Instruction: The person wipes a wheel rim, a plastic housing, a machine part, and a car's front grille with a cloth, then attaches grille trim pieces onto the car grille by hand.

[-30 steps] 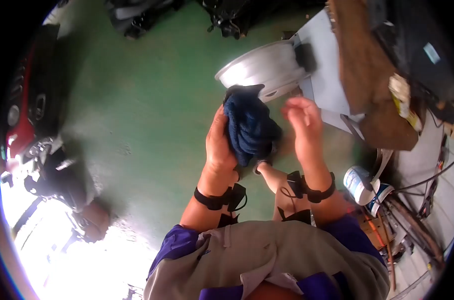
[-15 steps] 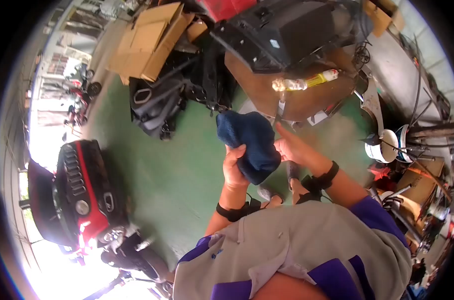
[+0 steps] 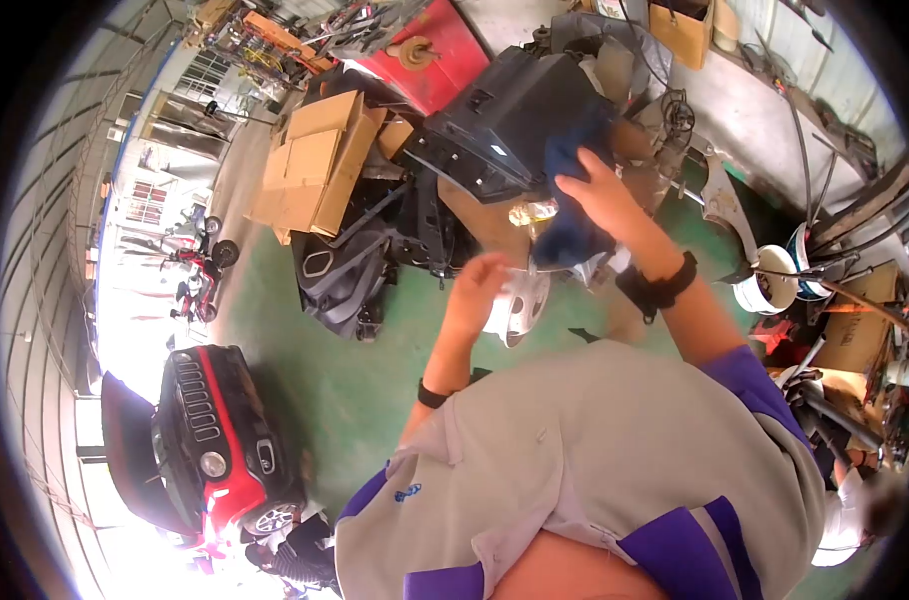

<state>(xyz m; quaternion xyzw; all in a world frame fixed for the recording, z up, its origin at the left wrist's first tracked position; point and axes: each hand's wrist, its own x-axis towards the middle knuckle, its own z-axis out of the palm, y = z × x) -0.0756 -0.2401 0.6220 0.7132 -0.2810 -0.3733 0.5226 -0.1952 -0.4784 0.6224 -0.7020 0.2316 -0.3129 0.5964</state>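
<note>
My right hand is closed on a dark blue cloth, which hangs below and left of the fingers and is blurred by motion. Behind the cloth lies a large black plastic panel on a brown board. My left hand is off the cloth, raised at the left of a silver wheel rim, with blurred, bent fingers. A crumpled yellow and white packet shows between my hands, partly behind the cloth.
Cardboard and black plastic parts lie ahead on the left. A small red and black car stands at the left. White buckets are at the right. A person is partly visible at the lower right.
The cloth has moved forward and right in my right hand. My left hand has let go of it. The view has tilted up, showing more of the workshop.
</note>
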